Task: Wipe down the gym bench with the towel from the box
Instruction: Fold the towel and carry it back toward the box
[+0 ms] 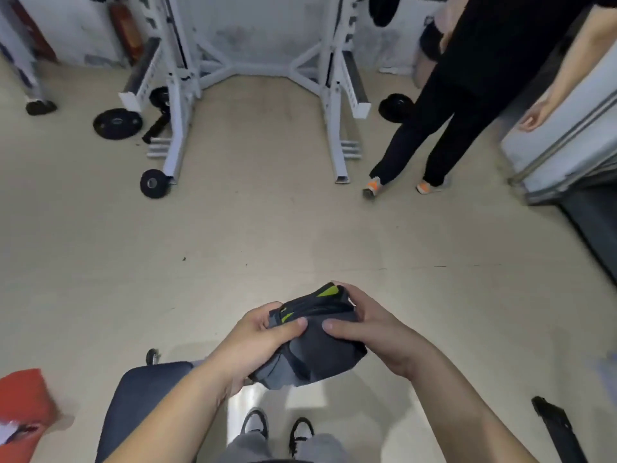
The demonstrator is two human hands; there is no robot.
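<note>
Box [23, 409]: red, seen at the lower left edge of the view, resting on the floor [267, 228] just left of the bench; contents cannot be made out.
Weight plates [117, 123]: black, lying on the floor by the left foot of the rack.
Bench [140, 396]: dark padded surface, seen at lower left, its near end cut off by the frame; nothing is seen lying on it (the left forearm passes over its right edge).
Left hand [263, 332]: closed around the left side of the towel, thumb pressed on top.
Towel [317, 349]: dark grey with yellow-green stripes, bunched and folded, held in the air between both hands, to the right of the bench and not touching it.
Right hand [370, 332]: closed around the right side of the towel, thumb on top, fingers wrapped over the far edge.
Rack [260, 68]: white steel frame, standing well beyond the hands.
Shoes [277, 429]: black and white, seen below the towel (the wearer's own).
Second person [467, 95]: dark clothing, orange-trimmed shoes, standing at upper right beside the rack.
</note>
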